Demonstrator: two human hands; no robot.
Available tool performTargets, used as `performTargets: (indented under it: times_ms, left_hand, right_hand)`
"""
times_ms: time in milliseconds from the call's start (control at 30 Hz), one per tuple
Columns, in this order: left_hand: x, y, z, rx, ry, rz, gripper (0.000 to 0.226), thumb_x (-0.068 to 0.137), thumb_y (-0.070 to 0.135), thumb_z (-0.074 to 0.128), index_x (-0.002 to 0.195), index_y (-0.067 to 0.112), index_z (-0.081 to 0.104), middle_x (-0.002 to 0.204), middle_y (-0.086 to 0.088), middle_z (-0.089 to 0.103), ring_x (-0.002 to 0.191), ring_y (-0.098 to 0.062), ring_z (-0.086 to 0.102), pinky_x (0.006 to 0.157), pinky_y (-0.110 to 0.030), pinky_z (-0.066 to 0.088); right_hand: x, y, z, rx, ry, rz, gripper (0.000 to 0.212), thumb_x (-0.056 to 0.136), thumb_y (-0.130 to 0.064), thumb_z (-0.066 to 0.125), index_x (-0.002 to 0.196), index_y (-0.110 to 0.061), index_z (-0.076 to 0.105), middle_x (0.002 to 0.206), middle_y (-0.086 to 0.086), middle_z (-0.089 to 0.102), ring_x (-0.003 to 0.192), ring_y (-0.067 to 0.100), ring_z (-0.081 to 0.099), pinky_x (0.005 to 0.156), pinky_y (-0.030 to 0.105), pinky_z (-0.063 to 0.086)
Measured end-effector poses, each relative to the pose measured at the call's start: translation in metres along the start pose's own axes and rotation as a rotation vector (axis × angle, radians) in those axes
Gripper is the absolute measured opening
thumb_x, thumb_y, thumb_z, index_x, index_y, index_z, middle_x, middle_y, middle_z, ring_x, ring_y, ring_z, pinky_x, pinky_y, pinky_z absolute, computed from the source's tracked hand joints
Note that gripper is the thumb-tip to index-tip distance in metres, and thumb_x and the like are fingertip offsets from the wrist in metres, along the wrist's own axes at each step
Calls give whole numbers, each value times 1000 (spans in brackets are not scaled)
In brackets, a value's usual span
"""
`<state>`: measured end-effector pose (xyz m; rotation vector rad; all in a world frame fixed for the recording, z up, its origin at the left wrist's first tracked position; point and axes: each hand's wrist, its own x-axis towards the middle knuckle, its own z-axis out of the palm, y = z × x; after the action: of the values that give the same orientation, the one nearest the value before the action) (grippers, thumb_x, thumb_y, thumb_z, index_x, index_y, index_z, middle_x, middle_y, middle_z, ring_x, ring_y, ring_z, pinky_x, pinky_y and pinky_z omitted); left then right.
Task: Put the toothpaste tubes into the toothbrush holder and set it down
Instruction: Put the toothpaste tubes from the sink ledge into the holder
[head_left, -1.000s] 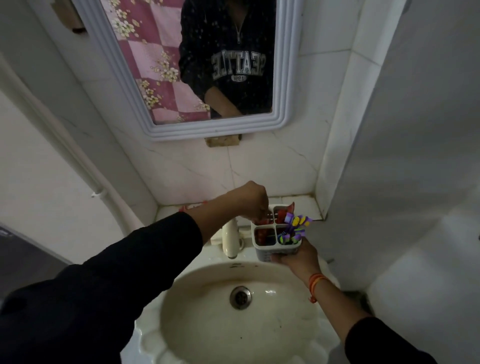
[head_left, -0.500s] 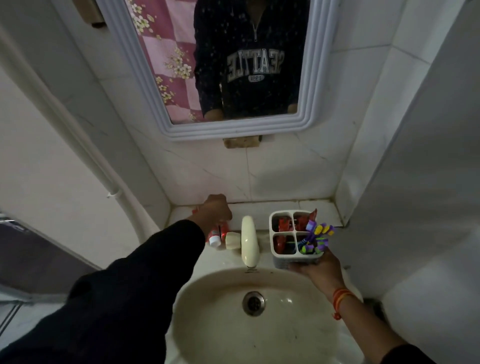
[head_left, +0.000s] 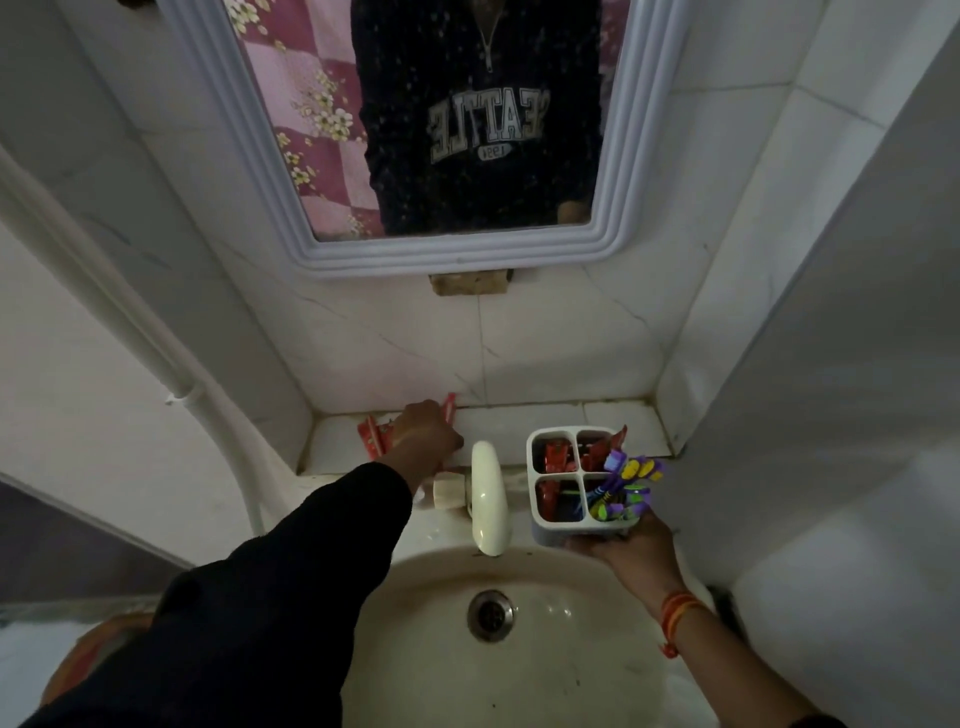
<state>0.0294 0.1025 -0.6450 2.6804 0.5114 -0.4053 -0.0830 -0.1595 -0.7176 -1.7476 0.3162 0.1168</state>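
1. Reaching left of the tap (head_left: 488, 496), our left hand (head_left: 426, 434) closed around red toothpaste tubes (head_left: 375, 436) on the ledge (head_left: 540, 421) behind it.
2. Right of the tap, our right hand (head_left: 631, 551) gripped the toothbrush holder (head_left: 582, 486) from below, above the sink (head_left: 519, 665); red tubes and toothbrushes (head_left: 626, 491) filled its compartments.
3. We judged loading unfinished: next, carry these tubes rightward into a compartment.
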Motion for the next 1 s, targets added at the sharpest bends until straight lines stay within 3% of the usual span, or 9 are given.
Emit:
performTargets:
  times_ms: [100,233,300,400,567,700,833,900,1000]
  left_hand:
    - [-3,9,-11,-48,0,76,45,76,35,82,108,5,72,107,-14,74,97,-29,72,75,-30,56]
    - [-29,37,-45,-144,1,204,60,44,56,98,80,13,77,75,1,77,71,-12,73,70,-27,62]
    - [-46,52,-61,-154,56,314,52,58,48,96,90,13,75,88,1,76,70,-9,70,70,-28,62]
    - [-68,74,-80,-132,91,469,40,81,27,84,113,5,72,107,-6,71,79,-14,73,77,-32,63]
    - [-96,103,-93,-36,134,589,27,80,24,86,100,8,77,86,-4,76,70,-14,75,74,-34,65]
    - [-102,113,-74,53,90,592,21,83,20,83,99,8,79,88,-6,77,75,-18,75,74,-33,65]
    - [-96,111,-40,152,-28,565,15,84,14,76,94,4,81,87,-10,79,77,-22,78,76,-38,66]
    - [-93,109,-29,172,4,542,13,80,16,77,88,6,79,82,-8,77,77,-23,76,73,-36,65]
    - [-89,107,-21,226,19,477,15,78,13,73,67,12,62,71,-6,63,75,-28,73,67,-36,63]
  right_hand:
    - [-1,0,0,-7,-5,-2,63,49,7,90,92,-30,64,91,-10,71,86,-2,63,86,35,54]
    - [-2,-3,0,5,-13,-5,62,51,7,90,99,-22,65,91,-7,71,88,8,65,76,18,56]
    - [-1,-4,-1,40,-18,8,64,47,4,91,101,-21,66,92,-8,71,91,11,65,75,19,57]
    - [-4,-6,-1,-6,-27,-38,67,50,8,90,107,-15,64,92,-7,70,85,-5,61,67,3,50]
    - [-8,-10,-4,-15,-36,-68,64,50,6,91,105,-14,66,92,-4,71,84,-5,63,74,6,54]
    - [-9,-10,-5,-45,-44,-84,67,51,3,91,112,-9,67,99,2,72,90,8,64,68,-1,48]
    - [-9,-11,-4,-42,-37,-79,66,52,5,91,112,-8,66,99,4,70,92,13,64,74,10,50]
    - [-9,-12,-4,-37,-36,-64,64,52,6,90,109,-9,66,96,2,70,87,9,64,69,4,48]
    - [-6,-8,-4,-50,-38,-56,59,51,6,91,103,-11,68,89,0,70,72,-13,64,61,-2,45]
